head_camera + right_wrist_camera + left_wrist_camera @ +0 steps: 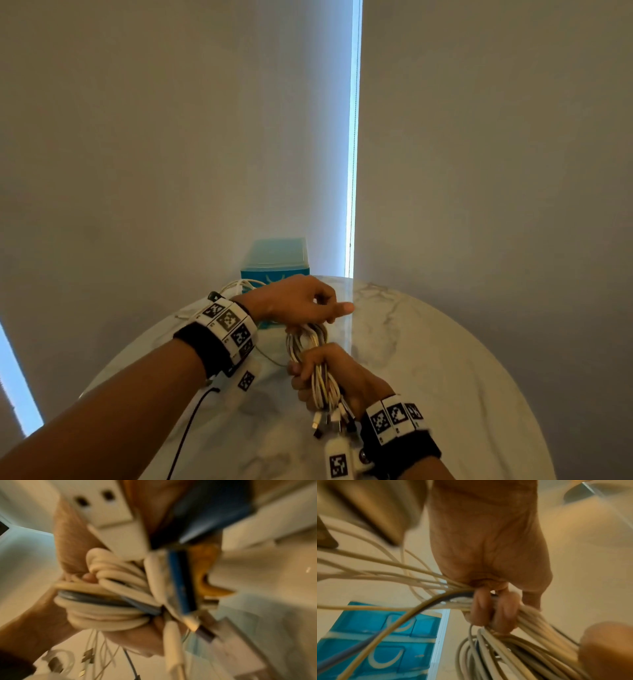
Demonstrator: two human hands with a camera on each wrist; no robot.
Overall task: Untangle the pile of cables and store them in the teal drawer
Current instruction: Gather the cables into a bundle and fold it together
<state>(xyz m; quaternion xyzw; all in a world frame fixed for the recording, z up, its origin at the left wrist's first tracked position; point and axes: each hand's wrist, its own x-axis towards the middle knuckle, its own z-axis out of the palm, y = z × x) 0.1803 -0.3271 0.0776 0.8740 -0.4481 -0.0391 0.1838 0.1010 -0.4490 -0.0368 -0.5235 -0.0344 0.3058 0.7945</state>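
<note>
A bundle of white cables [308, 339] hangs between both hands over the marble table [428, 359]. My left hand [318, 305] grips the bundle's looped top, with its fingers [494, 615] curled round the strands [513, 649]. Lower down, my right hand [308, 377] grips the gathered strands, and several plug ends [329, 421] stick out toward its wrist. The blurred right wrist view shows coiled white and dark cables [106, 616] in that fist. The teal drawer unit [274, 260] stands just behind my left hand at the table's far edge, with its drawer fronts [376, 635] shut.
More loose white cables [239, 283] lie on the table behind my left wrist, beside the drawer unit. A thin black cord [191, 421] trails from under my left forearm toward the near edge. Grey blinds hang close behind the round table.
</note>
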